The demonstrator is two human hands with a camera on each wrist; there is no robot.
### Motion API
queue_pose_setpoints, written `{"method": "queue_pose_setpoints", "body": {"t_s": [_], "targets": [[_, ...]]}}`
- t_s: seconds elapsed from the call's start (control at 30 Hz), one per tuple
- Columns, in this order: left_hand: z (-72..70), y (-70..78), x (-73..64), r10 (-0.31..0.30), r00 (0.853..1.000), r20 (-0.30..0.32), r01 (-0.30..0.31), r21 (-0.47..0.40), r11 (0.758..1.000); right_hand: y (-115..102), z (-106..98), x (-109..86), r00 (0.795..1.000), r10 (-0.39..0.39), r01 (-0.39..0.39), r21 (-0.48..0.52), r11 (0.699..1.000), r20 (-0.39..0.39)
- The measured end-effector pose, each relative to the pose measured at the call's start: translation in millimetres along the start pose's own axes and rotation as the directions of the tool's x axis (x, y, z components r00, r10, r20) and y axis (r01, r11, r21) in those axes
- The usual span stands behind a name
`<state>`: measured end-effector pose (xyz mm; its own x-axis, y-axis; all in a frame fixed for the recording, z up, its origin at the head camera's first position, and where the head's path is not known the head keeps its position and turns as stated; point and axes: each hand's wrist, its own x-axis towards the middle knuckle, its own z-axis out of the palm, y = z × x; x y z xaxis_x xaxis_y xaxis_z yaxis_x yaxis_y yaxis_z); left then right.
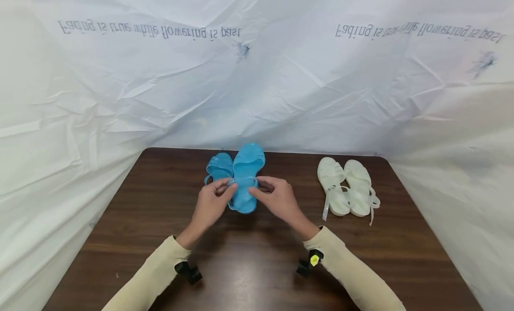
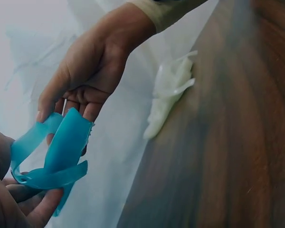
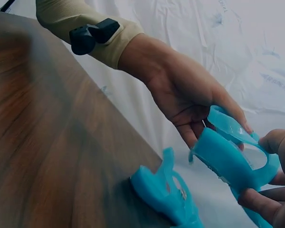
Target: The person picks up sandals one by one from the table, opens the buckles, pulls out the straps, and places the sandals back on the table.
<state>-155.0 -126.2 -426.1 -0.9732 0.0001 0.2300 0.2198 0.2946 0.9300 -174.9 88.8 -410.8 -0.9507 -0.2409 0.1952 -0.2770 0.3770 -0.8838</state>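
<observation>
A blue jelly sandal is held up over the table, toe pointing to the far side. My left hand pinches its ankle strap on the left side, thumb on top. On the opposite side my right hand grips the strap between thumb and fingers. Both wrist views show the sandal's heel end tilted between the two hands, clear of the tabletop. The second blue sandal lies on the table just left of the held one, partly hidden behind my left hand in the head view.
A pair of whitish jelly sandals lies side by side at the right of the dark wooden table, straps loose. White printed sheeting hangs behind the table's far edge and along both sides.
</observation>
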Motion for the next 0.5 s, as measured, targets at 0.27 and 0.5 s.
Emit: {"method": "queue_pose_setpoints", "body": {"t_s": [0.27, 0.5], "targets": [[21.1, -8.0, -17.4, -0.019, 0.994, 0.107, 0.020, -0.011, 1.000, 19.1, -11.4, -23.5, 0.999, 0.045, -0.045, -0.027, 0.999, -0.001], [39.6, -17.3, -32.7, -0.103, 0.979, 0.173, 0.111, -0.040, 0.993, 39.7, -14.7, -45.8, 0.997, 0.077, -0.077, -0.033, 0.996, -0.002]]}}
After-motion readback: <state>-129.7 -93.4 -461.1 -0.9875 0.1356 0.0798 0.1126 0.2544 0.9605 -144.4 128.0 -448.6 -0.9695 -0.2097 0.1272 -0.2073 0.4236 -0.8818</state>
